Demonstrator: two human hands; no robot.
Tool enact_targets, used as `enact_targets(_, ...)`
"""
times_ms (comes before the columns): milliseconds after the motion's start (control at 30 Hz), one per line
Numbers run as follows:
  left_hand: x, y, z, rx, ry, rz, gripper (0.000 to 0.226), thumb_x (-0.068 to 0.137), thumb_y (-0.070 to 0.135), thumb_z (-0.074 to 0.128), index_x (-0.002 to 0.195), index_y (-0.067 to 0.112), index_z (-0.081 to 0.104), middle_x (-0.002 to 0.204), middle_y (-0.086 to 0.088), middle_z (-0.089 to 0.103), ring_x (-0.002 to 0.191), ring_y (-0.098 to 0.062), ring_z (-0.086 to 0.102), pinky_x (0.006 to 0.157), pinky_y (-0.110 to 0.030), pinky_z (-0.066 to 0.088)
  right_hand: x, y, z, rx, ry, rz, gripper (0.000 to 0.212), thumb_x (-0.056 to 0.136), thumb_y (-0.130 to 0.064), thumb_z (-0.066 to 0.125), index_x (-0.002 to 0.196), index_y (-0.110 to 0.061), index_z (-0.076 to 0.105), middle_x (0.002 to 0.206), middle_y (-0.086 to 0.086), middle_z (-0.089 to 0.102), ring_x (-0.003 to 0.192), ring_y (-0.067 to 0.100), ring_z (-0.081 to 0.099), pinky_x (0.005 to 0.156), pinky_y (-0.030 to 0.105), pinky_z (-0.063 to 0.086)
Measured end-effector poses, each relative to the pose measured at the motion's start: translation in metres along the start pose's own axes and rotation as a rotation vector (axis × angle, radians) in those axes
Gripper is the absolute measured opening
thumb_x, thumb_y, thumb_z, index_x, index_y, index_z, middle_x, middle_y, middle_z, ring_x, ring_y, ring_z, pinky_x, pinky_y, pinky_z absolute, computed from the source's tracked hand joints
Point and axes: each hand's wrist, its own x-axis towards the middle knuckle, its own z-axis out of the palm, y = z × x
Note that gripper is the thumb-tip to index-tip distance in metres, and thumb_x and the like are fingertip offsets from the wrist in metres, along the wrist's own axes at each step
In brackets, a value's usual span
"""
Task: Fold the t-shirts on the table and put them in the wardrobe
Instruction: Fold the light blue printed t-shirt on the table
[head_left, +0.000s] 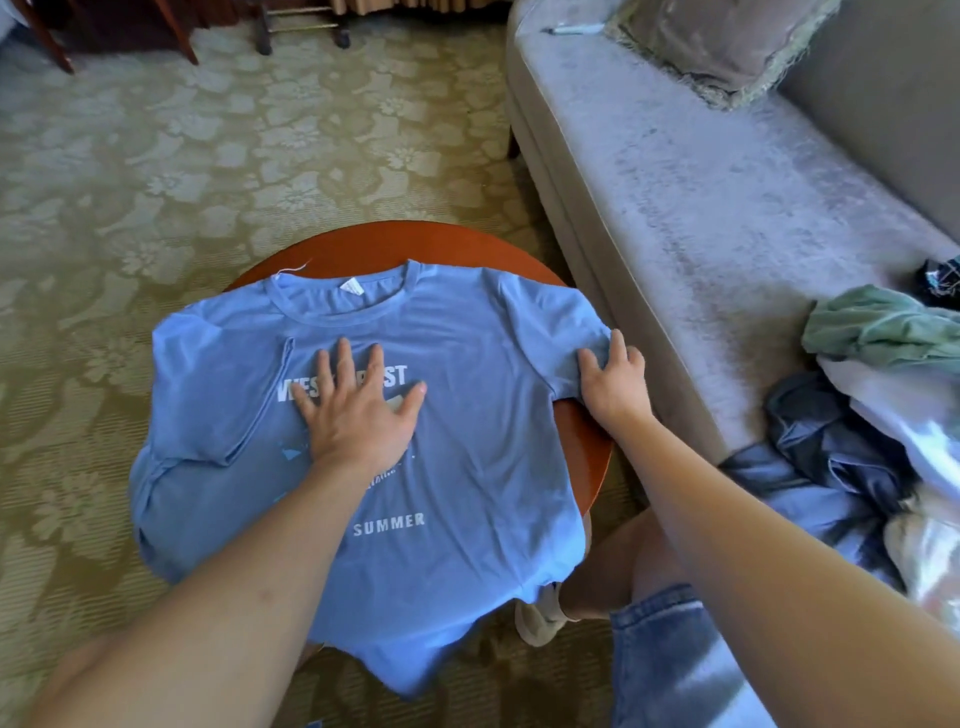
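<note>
A light blue t-shirt (467, 415) with white print lies face up, spread over a small round wooden table (395, 244), its hem hanging over the near edge. The shirt's left sleeve is folded inward over the chest. My left hand (358, 415) presses flat on the chest print with fingers spread. My right hand (613, 379) rests on the right sleeve at the table's right edge, fingers fairly straight on the cloth; whether the thumb pinches the sleeve is hidden. The wardrobe is out of view.
A grey sofa (701, 208) stands right of the table, with a cushion (727, 41) and a pen (571, 28) at its far end. A heap of clothes (883, 405) lies on its near end. Patterned carpet (156, 182) surrounds the table; chair legs (176, 31) stand far back.
</note>
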Motion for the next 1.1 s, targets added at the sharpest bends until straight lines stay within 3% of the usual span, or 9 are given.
enact_targets(200,-0.001,0.001,0.0,0.0,0.026,-0.005,0.078,0.09,0.073,0.021,0.155,0.032,0.01,0.164,-0.001,-0.004,0.15,-0.024,-0.008,0.118,-0.058,-0.003,0.005,-0.001,-0.008,0.194,-0.078,-0.016,0.068,0.101,-0.04,0.044,0.157,-0.025,0.008,0.157,0.005,0.032,0.142,0.027,0.033,0.111,0.032,0.027)
enact_targets(400,-0.002,0.0,0.0,-0.011,0.036,-0.003,0.077,0.09,0.072,0.022,0.155,0.031,0.012,0.164,-0.002,-0.003,0.15,-0.025,-0.007,0.118,-0.058,-0.002,0.006,-0.007,-0.01,0.101,0.038,-0.142,0.041,0.099,-0.017,0.041,0.14,-0.017,0.046,0.136,0.007,0.052,0.126,0.028,0.049,0.088,0.026,0.037)
enact_targets(533,-0.002,0.001,0.0,-0.022,0.039,0.004,0.077,0.091,0.071,0.022,0.155,0.031,0.013,0.164,-0.002,-0.003,0.15,-0.025,-0.007,0.118,-0.057,-0.003,0.001,-0.031,-0.011,0.029,0.155,-0.289,0.049,0.095,-0.011,0.037,0.144,-0.016,0.036,0.144,0.006,0.04,0.118,0.028,0.049,0.085,0.03,0.041)
enact_targets(633,-0.003,0.0,0.001,-0.031,0.052,0.005,0.076,0.091,0.07,0.023,0.155,0.03,0.015,0.164,-0.003,-0.002,0.15,-0.025,-0.006,0.117,-0.058,-0.003,-0.007,-0.056,-0.01,-0.108,0.183,-0.381,0.044,0.09,-0.004,0.036,0.133,-0.011,0.043,0.141,0.007,0.041,0.105,0.036,0.054,0.081,0.04,0.047)
enact_targets(800,-0.002,0.0,0.002,-0.05,0.063,0.02,0.075,0.091,0.07,0.025,0.154,0.03,0.017,0.164,-0.003,0.0,0.15,-0.025,-0.006,0.116,-0.058,-0.002,-0.026,-0.099,0.012,-0.53,0.036,-0.509,0.059,0.083,-0.004,0.045,0.141,-0.016,0.037,0.152,0.006,0.025,0.1,0.039,0.059,0.064,0.034,0.039)
enact_targets(867,-0.002,-0.001,0.003,-0.063,0.068,0.023,0.076,0.091,0.07,0.026,0.154,0.03,0.017,0.164,-0.004,0.0,0.15,-0.025,-0.006,0.117,-0.058,-0.003,-0.037,-0.108,0.03,-0.564,-0.08,-0.545,0.064,0.091,-0.018,0.051,0.15,-0.026,0.028,0.157,0.004,0.019,0.118,0.034,0.053,0.069,0.032,0.04)
enact_targets(933,-0.002,-0.001,0.004,-0.074,0.068,0.023,0.076,0.091,0.07,0.026,0.154,0.029,0.017,0.164,-0.004,-0.001,0.15,-0.025,-0.008,0.117,-0.058,-0.005,-0.05,-0.107,0.042,-0.462,-0.144,-0.583,0.06,0.096,-0.037,0.052,0.151,-0.029,0.029,0.159,0.001,0.02,0.13,0.026,0.046,0.086,0.036,0.047)
enact_targets(1033,-0.002,-0.002,0.002,-0.1,0.049,0.033,0.074,0.092,0.068,0.027,0.154,0.029,0.017,0.164,-0.003,-0.001,0.15,-0.025,-0.007,0.116,-0.058,-0.006,-0.062,-0.092,0.046,-0.238,-0.055,-0.598,0.05,0.098,-0.032,0.05,0.146,-0.02,0.041,0.152,0.004,0.036,0.128,0.025,0.048,0.098,0.035,0.042)
enact_targets(1100,-0.003,-0.005,-0.002,-0.17,0.066,0.053,0.068,0.094,0.062,0.032,0.152,0.028,0.024,0.163,-0.003,0.006,0.15,-0.023,-0.001,0.117,-0.056,-0.002,-0.063,-0.079,0.047,-0.313,0.03,-0.553,0.05,0.1,-0.028,0.046,0.147,-0.014,0.038,0.153,0.012,0.032,0.132,0.034,0.04,0.105,0.036,0.033)
